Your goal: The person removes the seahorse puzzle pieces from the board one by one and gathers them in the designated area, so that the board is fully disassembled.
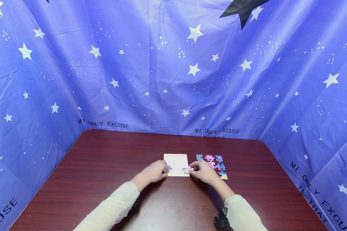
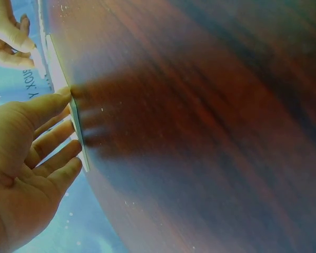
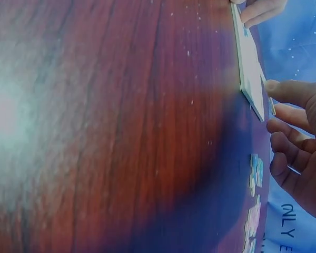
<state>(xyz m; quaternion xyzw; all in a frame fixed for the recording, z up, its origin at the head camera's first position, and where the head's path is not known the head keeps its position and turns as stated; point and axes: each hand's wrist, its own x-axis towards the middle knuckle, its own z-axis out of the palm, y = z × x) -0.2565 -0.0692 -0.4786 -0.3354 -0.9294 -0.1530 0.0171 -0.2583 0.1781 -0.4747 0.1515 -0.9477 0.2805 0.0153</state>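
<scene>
A white puzzle board (image 1: 176, 160) lies on the table. My left hand (image 1: 154, 171) holds its left edge, thumb near the front corner and the other fingers along the side. One blue and yellow jigsaw piece (image 1: 170, 168) sits in the board's front left corner, partly behind those fingers. Between thumb and fingertip, my right hand (image 1: 204, 172) pinches a pink, blue and white puzzle piece (image 1: 188, 169) over the board's front right corner. In the right wrist view that piece (image 3: 273, 107) appears edge-on, tilted close over the board.
Several loose puzzle pieces (image 1: 220, 166), blue, pink and yellow, lie to the right of the board, partly behind my right hand. The dark red wooden table (image 1: 118, 147) meets a blue star-patterned curtain (image 1: 150, 80) at the back and sides.
</scene>
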